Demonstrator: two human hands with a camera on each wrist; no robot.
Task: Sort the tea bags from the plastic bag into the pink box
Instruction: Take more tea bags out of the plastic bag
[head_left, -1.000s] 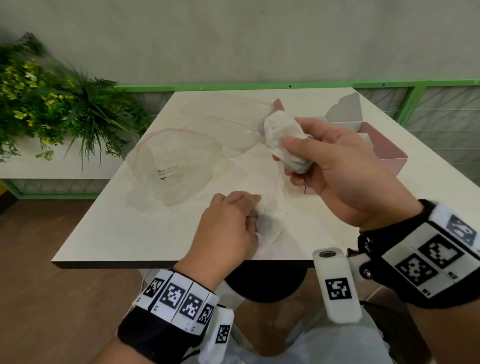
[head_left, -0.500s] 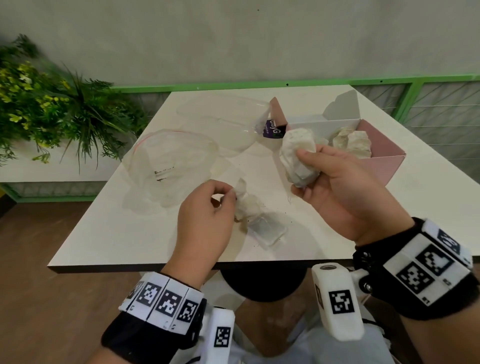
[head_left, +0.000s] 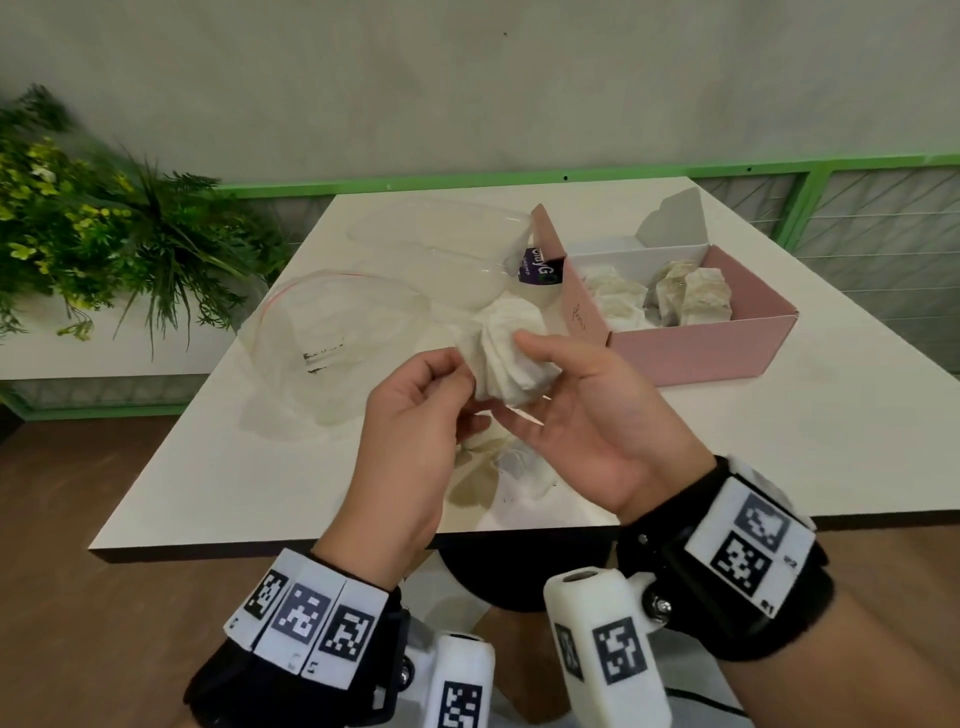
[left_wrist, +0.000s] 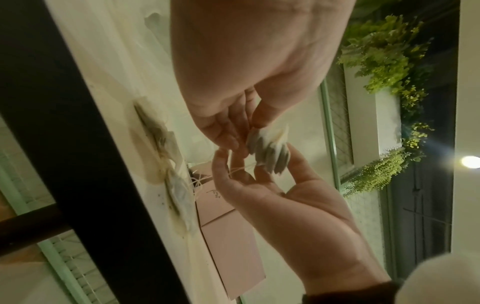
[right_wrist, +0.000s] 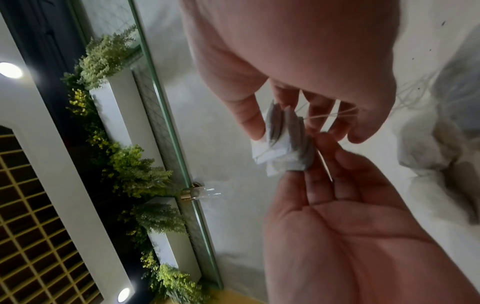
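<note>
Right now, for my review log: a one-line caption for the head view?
Both hands, left hand and right hand, hold a stack of tea bags above the table, beside the pink box.

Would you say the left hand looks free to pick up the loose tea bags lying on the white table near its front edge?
Probably not yet: the left hand pinches the white tea-bag stack held by the right hand. The loose tea bags lie just below, unblocked.

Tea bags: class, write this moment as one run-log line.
right hand: holds tea bag bundle | left hand: pinches bundle edge | pink box: partly filled | loose tea bags: on table
</note>
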